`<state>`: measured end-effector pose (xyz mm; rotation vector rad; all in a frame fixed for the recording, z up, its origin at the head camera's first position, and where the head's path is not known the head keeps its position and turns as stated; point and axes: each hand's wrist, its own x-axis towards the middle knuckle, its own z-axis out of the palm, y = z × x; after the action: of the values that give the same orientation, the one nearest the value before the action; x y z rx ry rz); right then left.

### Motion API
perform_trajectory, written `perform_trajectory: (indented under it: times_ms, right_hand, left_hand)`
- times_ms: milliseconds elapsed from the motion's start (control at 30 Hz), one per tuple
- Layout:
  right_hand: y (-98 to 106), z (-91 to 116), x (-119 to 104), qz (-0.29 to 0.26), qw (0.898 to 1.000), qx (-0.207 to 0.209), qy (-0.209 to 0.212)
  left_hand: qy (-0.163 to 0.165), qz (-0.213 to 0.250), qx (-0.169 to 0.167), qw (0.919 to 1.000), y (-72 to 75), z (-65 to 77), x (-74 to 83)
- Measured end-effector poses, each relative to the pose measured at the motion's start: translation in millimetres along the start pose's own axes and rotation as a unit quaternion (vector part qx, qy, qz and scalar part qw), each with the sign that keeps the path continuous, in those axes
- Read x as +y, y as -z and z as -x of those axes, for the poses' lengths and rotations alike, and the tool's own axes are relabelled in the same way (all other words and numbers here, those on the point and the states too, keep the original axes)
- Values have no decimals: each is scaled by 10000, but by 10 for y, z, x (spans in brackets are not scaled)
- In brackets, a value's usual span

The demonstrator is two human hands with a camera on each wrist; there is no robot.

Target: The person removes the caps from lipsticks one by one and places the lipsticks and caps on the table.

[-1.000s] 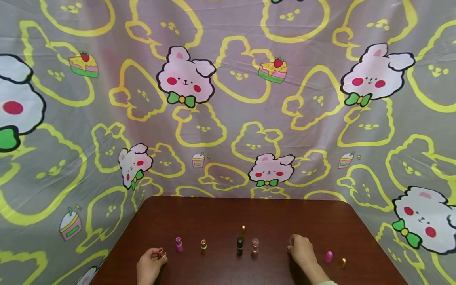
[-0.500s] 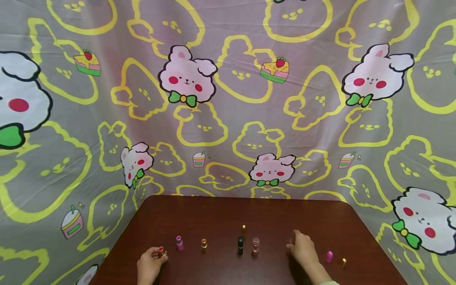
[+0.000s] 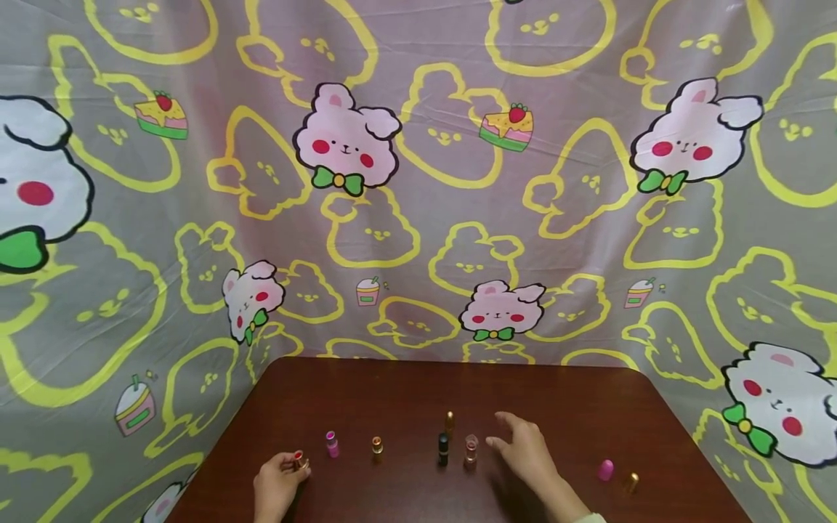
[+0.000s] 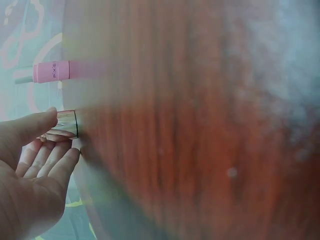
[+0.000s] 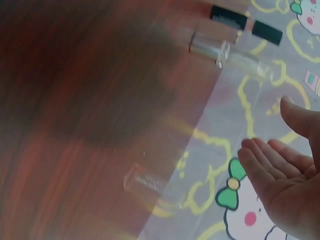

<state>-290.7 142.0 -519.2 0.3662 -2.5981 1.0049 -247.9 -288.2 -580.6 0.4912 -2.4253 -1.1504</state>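
Note:
My left hand [image 3: 277,485] pinches an uncapped lipstick [image 3: 299,459] with a red tip and shiny gold case, close over the table at the left. In the left wrist view, thumb and fingers grip its metallic case [image 4: 67,124]. My right hand [image 3: 526,450] is held with fingers extended and thumb apart, nothing between them. It is nearest a clear-cased lipstick [image 3: 471,452], just to its left. Beside that stand a black lipstick [image 3: 443,449] and, behind, a gold bullet-shaped piece [image 3: 450,423]. A transparent cap-like piece [image 5: 150,184] shows low in the right wrist view.
A pink lipstick [image 3: 332,444] and a small gold lipstick [image 3: 377,445] stand between the left hand and the middle. A pink cap [image 3: 606,470] and a gold cap [image 3: 631,482] stand at the right. Patterned cloth [image 3: 418,218] encloses the brown table [image 3: 366,388].
My right hand has moved left toward the clear-cased lipstick, and its curled fingers have straightened and spread. The left hand still holds its lipstick in nearly the same place.

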Motion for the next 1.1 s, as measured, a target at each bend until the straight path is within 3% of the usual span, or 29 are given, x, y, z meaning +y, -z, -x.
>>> perform_trajectory:
  times_ms: [200,367,533,700,1100]
  right_hand:
    - [-167,35,6,-101,9968,-709,362]
    - [-255,25,26,-297,9922,-1012,661]
    - [-318,3,31,-594,9885,-1066,899]
    - [-365,-7,31,-403,9886,-958,1088]
    - [-375,-16,4,-205,9895,-904,1111]
  left_hand:
    - [26,37,-15,10000,-9,14,-14]
    - [182,65,-102,9998,-6,18,-17]
    - [234,89,-90,9996,-24,10,-3]
    - [44,15,-74,10000,-31,2,-6]
    - [68,-35,-59,10000,-22,-9,-3]
